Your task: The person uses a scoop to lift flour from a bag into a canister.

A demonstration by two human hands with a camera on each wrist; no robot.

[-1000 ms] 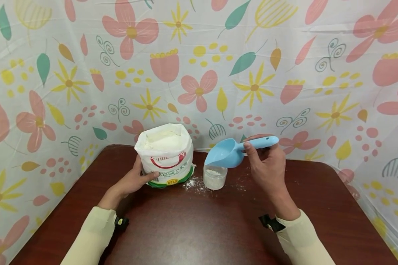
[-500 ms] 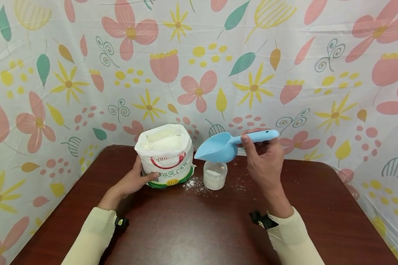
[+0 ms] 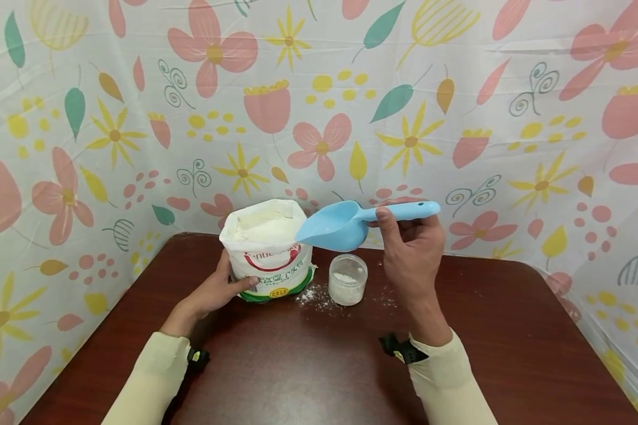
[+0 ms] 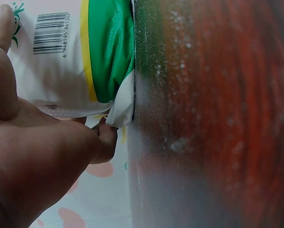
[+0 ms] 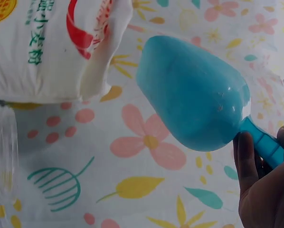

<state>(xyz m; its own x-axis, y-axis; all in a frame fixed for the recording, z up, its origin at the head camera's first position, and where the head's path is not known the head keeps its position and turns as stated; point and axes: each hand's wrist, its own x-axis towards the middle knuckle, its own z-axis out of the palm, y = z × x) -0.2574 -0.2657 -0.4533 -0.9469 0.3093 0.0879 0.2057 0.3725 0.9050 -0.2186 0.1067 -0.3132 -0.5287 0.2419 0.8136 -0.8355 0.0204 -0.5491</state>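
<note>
A white bag of flour (image 3: 270, 265) with a green base stands open-topped at the back of the table, flour (image 3: 263, 227) showing inside. My left hand (image 3: 218, 289) grips the bag's lower left side, thumb on the front and fingers behind it, as the left wrist view (image 4: 42, 147) also shows. My right hand (image 3: 414, 254) holds a light blue scoop (image 3: 337, 227) by its handle. The scoop's tip is at the right edge of the bag's mouth in the head view; its bowl hangs above a clear jar (image 3: 348, 280) partly filled with white powder.
Spilled white powder (image 3: 319, 298) lies on the table between the bag and the jar, with fainter specks right of the jar. Behind the dark red-brown table (image 3: 308, 360) hangs a flower-patterned curtain (image 3: 319, 82).
My right hand has moved the scoop up and left, from the jar's mouth to the bag's edge. The left hand and the bag keep their places.
</note>
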